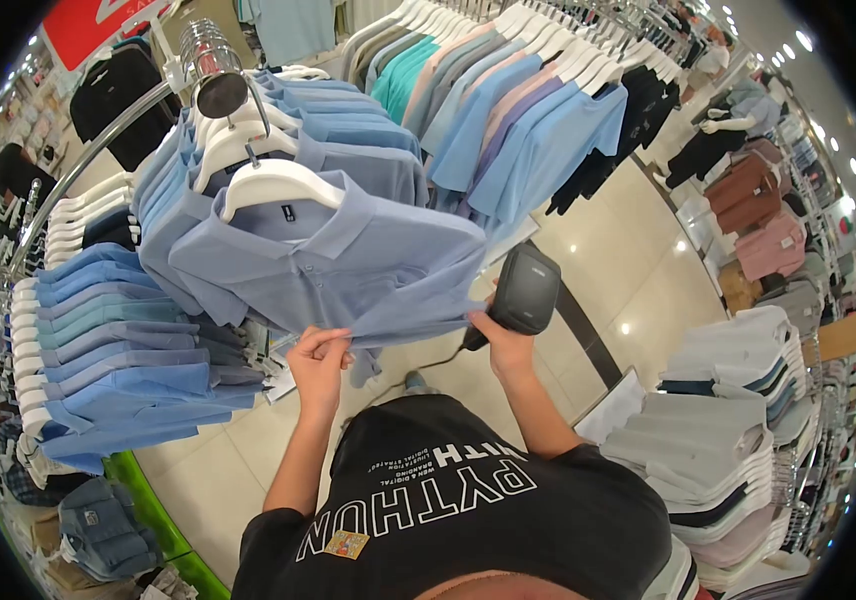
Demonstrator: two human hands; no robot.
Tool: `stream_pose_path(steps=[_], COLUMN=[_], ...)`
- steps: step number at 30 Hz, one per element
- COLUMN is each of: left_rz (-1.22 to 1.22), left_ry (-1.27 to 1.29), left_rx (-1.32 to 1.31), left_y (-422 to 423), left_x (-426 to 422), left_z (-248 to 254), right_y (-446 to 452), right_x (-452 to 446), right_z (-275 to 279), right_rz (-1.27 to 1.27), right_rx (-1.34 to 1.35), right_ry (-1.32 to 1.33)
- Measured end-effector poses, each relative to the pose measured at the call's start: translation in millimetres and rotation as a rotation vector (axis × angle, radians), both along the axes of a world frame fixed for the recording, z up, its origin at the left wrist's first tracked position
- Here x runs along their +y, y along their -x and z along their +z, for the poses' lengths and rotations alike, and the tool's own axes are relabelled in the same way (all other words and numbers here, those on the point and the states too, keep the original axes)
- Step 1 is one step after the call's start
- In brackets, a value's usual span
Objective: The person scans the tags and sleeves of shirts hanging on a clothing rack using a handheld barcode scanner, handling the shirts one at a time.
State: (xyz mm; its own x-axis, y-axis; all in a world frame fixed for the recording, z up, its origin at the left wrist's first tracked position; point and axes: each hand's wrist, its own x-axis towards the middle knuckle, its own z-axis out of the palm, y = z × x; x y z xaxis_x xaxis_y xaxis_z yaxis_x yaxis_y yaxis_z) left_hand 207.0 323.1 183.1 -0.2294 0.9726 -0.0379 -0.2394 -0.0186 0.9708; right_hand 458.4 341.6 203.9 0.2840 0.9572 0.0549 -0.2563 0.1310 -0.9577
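A blue-grey polo shirt hangs on a white hanger at the front of the rack, its collar and buttons facing me. My left hand pinches the lower edge of the shirt between thumb and fingers. My right hand is closed round a black handheld garment steamer, whose head points up. The thumb of that hand also touches the shirt's right edge. A dark cord runs from the steamer down to the left. The fingers behind the steamer are hidden.
More blue shirts hang close behind the polo shirt, and others on the left. A rack of coloured T-shirts stands ahead. Light grey garments hang at right. A metal rail curves along the left. Tiled floor lies between racks.
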Motion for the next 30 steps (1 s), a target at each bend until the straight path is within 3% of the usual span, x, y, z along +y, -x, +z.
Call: stream_pose_path(steps=[2,4,6,9,11,16,18,21,24,25,29,30], left_rz=[0.055,0.048,-0.066,-0.076,0.103,0.4,0.452,0.396,0.405,0.393,0.327,0.328], left_ry=[-0.104,-0.246,-0.281,-0.301,-0.52,-0.556,-0.575,-0.488,-0.421,-0.409,-0.424,-0.426], left_rx=[0.272,0.588,0.693,0.702,0.867,1.074,1.175,1.489,1.658,1.679,1.771,1.771], left_y=[-5,-6,-3,6,31,94,108,125,139,145,166,169], left_x=[0,-2,-3,4,18,48,61,75,90,94,109,110], left_z=[2,-3,4,38,58,106,122,130,126,125,114,109], right_y=[-7,-2,1,-3,-5,1,14,33,68,82,124,133], right_x=[-4,-2,-5,-2,5,31,45,77,107,115,134,138], right_z=[-15,-12,-2,6,9,32,50,72,88,91,94,92], right_rz=[-0.092,-0.165,-0.148,-0.041,0.089,0.388,0.414,0.302,0.234,0.261,0.136,0.135], right_rx=[-0.272,-0.342,-0.363,-0.237,-0.148,0.067,-0.025,-0.731,-1.023,-0.928,-1.315,-1.304], right_ry=[0.116,-0.006,-0.085,-0.089,-0.198,-0.42,-0.494,-0.718,-0.869,-0.837,-0.834,-0.844])
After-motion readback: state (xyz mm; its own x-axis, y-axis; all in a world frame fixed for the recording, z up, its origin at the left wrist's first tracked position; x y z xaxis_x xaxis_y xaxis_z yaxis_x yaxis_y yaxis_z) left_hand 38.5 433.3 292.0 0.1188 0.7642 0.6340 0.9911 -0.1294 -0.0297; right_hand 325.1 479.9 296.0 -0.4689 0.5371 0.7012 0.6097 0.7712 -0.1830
